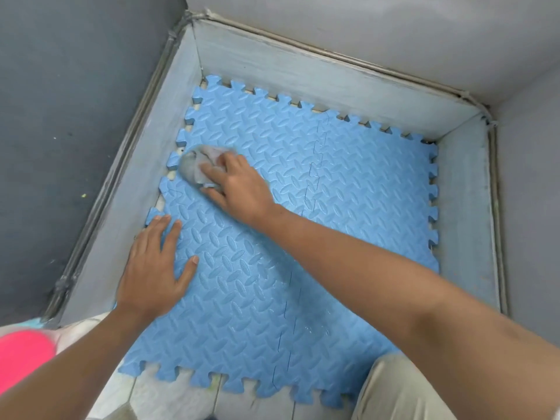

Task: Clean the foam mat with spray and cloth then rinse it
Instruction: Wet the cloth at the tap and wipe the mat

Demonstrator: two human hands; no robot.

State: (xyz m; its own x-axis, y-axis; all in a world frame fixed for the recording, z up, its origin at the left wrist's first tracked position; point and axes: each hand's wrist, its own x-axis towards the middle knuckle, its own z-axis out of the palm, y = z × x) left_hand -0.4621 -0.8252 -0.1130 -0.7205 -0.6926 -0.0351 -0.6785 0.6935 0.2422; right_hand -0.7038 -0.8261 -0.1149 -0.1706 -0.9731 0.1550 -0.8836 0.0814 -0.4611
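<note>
The blue foam mat (348,207), made of interlocked tiles with a raised leaf pattern, lies flat in a shallow basin with low grey walls (318,77), and its near edge reaches out onto the pale floor tiles (181,398). The right grip (239,189), a bare hand, is closed on a bunched grey cloth (194,168) and holds it down on the mat's far left part, close to the toothed left edge; the cloth is blurred. The left grip (157,268) is open, palm down with fingers straight and spread, pressing on the mat's left edge, nearer than the cloth. The middle of the mat shines wet. Off the mat's near left corner there is a blurred pink object (24,353), and at its near right corner a knee in khaki cloth (400,386)
</note>
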